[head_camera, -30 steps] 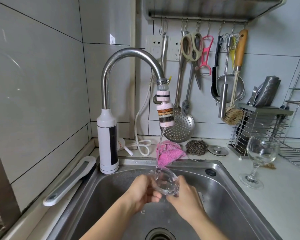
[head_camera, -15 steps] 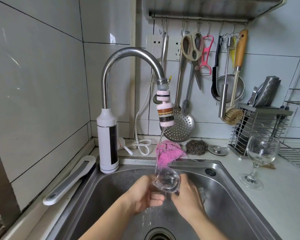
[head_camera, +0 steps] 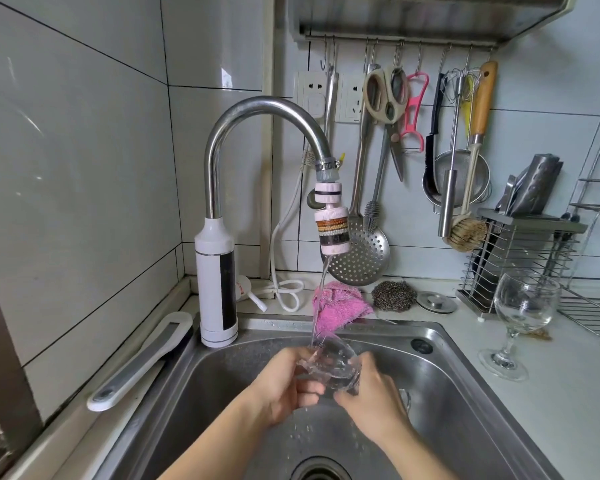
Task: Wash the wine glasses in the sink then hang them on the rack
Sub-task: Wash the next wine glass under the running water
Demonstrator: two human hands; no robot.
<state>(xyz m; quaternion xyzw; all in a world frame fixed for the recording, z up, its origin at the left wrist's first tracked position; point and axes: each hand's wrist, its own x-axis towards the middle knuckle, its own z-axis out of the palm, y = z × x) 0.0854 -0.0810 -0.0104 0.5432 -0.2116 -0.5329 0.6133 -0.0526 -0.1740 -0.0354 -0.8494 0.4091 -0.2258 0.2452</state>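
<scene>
Glass, wet under the tap: a wine glass (head_camera: 333, 367) is clasped over the sink (head_camera: 465, 393), with the left hand (head_camera: 284, 389) curled round it at 9 o'clock and the right hand (head_camera: 371, 407) at 3 o'clock. Slippage onto the steel is risked, and breakage would likely follow.

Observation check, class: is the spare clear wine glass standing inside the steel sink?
No, that clear wine glass stands upright on the white counter.

A pink cloth (head_camera: 340, 308) lies crumpled on the worktop (head_camera: 568, 410), a steel scourer (head_camera: 394, 296) just beside it and a round metal plug (head_camera: 436, 302) next along. On the tiled wall above hang a perforated skimmer (head_camera: 362, 258), scissors (head_camera: 387, 95), a pink peeler (head_camera: 413, 109), a whisk (head_camera: 459, 81) and a wooden-handled brush (head_camera: 466, 233) — all on hooks.
</scene>
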